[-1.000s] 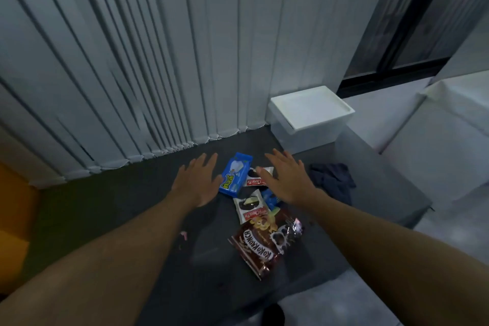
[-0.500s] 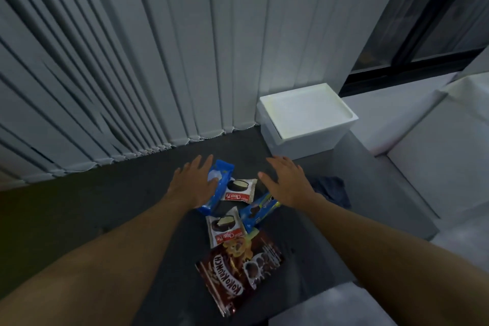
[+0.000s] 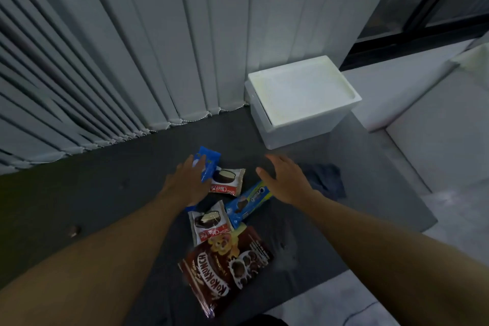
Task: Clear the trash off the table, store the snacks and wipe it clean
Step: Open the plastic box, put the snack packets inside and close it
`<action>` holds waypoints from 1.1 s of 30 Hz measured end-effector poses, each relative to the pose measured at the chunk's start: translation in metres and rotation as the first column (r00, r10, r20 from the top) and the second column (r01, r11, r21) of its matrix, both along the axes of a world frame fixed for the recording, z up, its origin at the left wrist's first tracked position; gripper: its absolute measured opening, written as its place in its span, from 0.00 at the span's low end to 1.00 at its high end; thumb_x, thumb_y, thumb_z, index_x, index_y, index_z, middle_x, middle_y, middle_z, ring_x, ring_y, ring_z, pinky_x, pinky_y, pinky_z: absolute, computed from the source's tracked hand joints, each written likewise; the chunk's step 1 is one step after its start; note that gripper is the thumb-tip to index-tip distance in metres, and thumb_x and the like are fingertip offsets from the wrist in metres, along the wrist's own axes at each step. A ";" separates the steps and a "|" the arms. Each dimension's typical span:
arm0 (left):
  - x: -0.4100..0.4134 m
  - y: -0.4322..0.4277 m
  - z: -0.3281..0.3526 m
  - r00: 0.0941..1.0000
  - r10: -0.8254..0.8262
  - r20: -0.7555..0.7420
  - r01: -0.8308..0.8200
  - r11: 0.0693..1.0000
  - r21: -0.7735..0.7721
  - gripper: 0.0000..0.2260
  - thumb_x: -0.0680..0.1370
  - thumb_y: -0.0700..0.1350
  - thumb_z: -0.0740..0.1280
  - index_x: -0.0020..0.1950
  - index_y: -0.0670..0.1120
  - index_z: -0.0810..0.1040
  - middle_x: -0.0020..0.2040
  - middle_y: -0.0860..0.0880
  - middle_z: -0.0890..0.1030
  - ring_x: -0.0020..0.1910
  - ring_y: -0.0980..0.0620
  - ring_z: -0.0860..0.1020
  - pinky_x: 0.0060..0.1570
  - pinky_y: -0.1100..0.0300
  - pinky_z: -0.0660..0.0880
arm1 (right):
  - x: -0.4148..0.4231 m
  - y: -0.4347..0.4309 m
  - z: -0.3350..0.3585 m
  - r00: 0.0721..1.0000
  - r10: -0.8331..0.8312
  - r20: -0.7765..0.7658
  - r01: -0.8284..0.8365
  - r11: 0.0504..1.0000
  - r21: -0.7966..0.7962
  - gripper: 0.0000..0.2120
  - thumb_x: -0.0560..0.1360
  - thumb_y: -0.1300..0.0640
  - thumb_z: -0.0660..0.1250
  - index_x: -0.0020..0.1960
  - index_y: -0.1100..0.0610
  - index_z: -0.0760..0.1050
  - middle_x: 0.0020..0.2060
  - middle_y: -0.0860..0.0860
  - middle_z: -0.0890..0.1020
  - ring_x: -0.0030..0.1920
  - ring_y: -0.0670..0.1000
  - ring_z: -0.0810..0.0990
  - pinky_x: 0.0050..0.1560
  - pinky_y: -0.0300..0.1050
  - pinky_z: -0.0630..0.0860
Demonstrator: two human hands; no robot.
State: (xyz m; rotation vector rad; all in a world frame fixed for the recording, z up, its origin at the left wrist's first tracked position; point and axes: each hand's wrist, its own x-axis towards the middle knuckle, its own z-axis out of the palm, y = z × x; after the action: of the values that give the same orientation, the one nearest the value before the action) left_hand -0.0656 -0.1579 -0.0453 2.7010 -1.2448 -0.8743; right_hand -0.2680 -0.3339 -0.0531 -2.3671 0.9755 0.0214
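Head view: a dark bench [image 3: 105, 180] runs along vertical blinds [image 3: 132, 47]. Both hands reach over a cluster of snacks near its middle. The left hand [image 3: 185, 184] lies on a blue packet [image 3: 210, 163], its fingers [image 3: 189, 164] straight and flat on the wrapper, not curled round it. The right hand [image 3: 287, 180] is spread wide and holds nothing; it covers the far end of an Oreo pack [image 3: 248, 200], though I cannot tell whether it touches it. One Choco Pie [image 3: 227, 180] lies between the hands, touching the blue packet; a second Choco Pie [image 3: 209, 222] lies nearer the front edge. A Koko Krunch bag [image 3: 227, 262] lies by the front edge. A white box [image 3: 301, 95] stands at the bench's far right corner, and a dark cloth [image 3: 325, 180] lies crumpled near the right edge. A small scrap [image 3: 74, 230] lies toward the left.
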 end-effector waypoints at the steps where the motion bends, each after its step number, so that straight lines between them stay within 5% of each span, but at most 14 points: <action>1: 0.001 0.001 -0.004 0.999 -0.006 -0.037 0.005 1.000 -0.019 0.30 0.81 0.56 0.60 0.81 0.51 0.53 0.80 0.47 0.54 0.78 0.39 0.57 0.73 0.44 0.63 | 0.000 0.000 -0.001 1.000 -0.006 -0.006 0.006 1.000 0.005 0.31 0.80 0.38 0.59 0.76 0.54 0.65 0.71 0.55 0.71 0.71 0.57 0.69 0.70 0.55 0.66; 3: 0.002 0.002 -0.013 0.996 -0.045 -0.076 0.041 0.998 -0.056 0.28 0.80 0.50 0.63 0.78 0.48 0.59 0.77 0.46 0.60 0.75 0.39 0.64 0.70 0.47 0.67 | 0.000 0.003 -0.004 1.000 -0.016 -0.023 0.016 1.000 0.020 0.31 0.80 0.38 0.59 0.76 0.54 0.64 0.72 0.54 0.70 0.72 0.56 0.68 0.71 0.54 0.66; 8: 0.001 0.009 -0.028 0.991 -0.132 -0.039 0.133 0.990 0.037 0.36 0.79 0.42 0.67 0.81 0.49 0.49 0.81 0.46 0.49 0.77 0.40 0.58 0.71 0.49 0.64 | 0.000 0.020 -0.013 0.997 -0.031 -0.064 0.034 0.999 0.040 0.29 0.80 0.38 0.59 0.76 0.53 0.64 0.72 0.54 0.71 0.71 0.55 0.68 0.70 0.52 0.67; 13: 0.018 0.001 -0.030 0.986 -0.143 -0.083 0.140 0.989 -0.040 0.23 0.77 0.44 0.66 0.72 0.49 0.64 0.74 0.46 0.63 0.72 0.40 0.67 0.69 0.47 0.70 | -0.002 0.029 -0.008 0.994 -0.104 -0.041 0.106 0.993 0.047 0.30 0.80 0.38 0.59 0.76 0.53 0.65 0.72 0.53 0.71 0.70 0.55 0.70 0.69 0.53 0.70; 18: 0.009 -0.019 -0.008 0.990 -0.108 -0.095 0.107 0.994 -0.006 0.33 0.82 0.48 0.62 0.82 0.47 0.48 0.82 0.44 0.50 0.80 0.42 0.52 0.77 0.49 0.57 | -0.012 0.018 0.009 0.988 -0.155 -0.008 0.155 0.988 -0.002 0.30 0.80 0.38 0.59 0.75 0.54 0.65 0.72 0.55 0.70 0.71 0.56 0.69 0.69 0.53 0.69; 24: -0.005 -0.065 0.024 0.994 -0.076 -0.073 0.063 0.985 -0.162 0.30 0.83 0.51 0.59 0.82 0.47 0.51 0.81 0.43 0.57 0.78 0.41 0.59 0.75 0.47 0.61 | -0.029 -0.027 0.038 0.980 -0.192 0.049 0.194 0.980 -0.041 0.29 0.80 0.40 0.60 0.76 0.54 0.65 0.72 0.54 0.70 0.72 0.56 0.68 0.70 0.54 0.67; 33: -0.040 -0.143 0.047 0.994 0.022 -0.108 -0.052 0.959 -0.279 0.29 0.84 0.53 0.54 0.82 0.47 0.48 0.83 0.48 0.50 0.81 0.49 0.52 0.78 0.51 0.53 | -0.050 -0.133 0.070 0.955 -0.254 0.156 0.277 0.949 -0.150 0.23 0.81 0.45 0.61 0.72 0.54 0.69 0.69 0.55 0.72 0.67 0.58 0.71 0.67 0.54 0.69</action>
State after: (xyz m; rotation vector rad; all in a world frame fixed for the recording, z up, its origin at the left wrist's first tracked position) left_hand -0.1053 -0.3013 0.0015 2.4171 -1.1918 -0.7568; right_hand -0.3181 -0.4671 0.0169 -2.3310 1.2646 -0.3346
